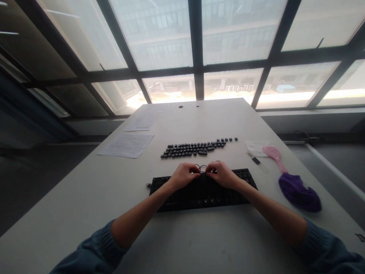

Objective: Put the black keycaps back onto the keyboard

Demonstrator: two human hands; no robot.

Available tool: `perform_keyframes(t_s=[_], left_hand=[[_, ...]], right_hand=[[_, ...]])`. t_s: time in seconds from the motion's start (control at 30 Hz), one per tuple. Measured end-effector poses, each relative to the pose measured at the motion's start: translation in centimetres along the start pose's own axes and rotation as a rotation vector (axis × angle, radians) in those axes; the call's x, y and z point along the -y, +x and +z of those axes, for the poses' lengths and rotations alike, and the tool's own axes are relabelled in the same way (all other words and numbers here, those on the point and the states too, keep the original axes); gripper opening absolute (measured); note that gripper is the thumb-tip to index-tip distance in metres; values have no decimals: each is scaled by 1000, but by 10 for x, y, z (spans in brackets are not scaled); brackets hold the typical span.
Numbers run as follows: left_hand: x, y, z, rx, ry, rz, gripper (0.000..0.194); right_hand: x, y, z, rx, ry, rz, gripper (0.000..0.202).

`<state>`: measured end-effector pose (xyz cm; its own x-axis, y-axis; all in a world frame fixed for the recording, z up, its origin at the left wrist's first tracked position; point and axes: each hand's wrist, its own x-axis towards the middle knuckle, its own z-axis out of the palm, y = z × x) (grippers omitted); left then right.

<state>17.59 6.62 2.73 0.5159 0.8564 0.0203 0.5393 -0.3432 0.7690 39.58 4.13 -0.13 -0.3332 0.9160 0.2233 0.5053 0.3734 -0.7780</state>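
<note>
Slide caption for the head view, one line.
Both hands meet at the top edge of a black keyboard, with loose keycaps spread in rows on the white table beyond.

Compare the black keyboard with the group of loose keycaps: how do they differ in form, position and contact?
The keyboard is one wide slab, while the loose keycaps are many small separate pieces, mostly in rows.
The keyboard lies nearer the person; the loose keycaps lie beyond it.
The left hand and right hand are over the keyboard's far side, while neither touches the loose keycaps.
Both are dark and rest on the white table.
</note>
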Motion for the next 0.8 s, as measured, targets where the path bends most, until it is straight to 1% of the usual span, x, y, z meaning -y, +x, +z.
perform_keyframes(t_s=[0.23,0.4,0.53,0.63,0.8], left_hand=[[1,-3,9,-48,4,-19,12],[1,1,9,-49,-36,-28,12],[3,3,8,-26,-58,-31,14],[5,3,9,-14,-60,-22,14],[6,2,12,-36,-38,21,15]], right_hand=[[-6,0,5,-21,-4,0,14],[-7,0,6,-33,1,-10,13],[-6,0,5,-29,-1,-9,14],[-6,-1,6,-31,-5,-7,14],[-7,-2,5,-25,5,-6,13]])
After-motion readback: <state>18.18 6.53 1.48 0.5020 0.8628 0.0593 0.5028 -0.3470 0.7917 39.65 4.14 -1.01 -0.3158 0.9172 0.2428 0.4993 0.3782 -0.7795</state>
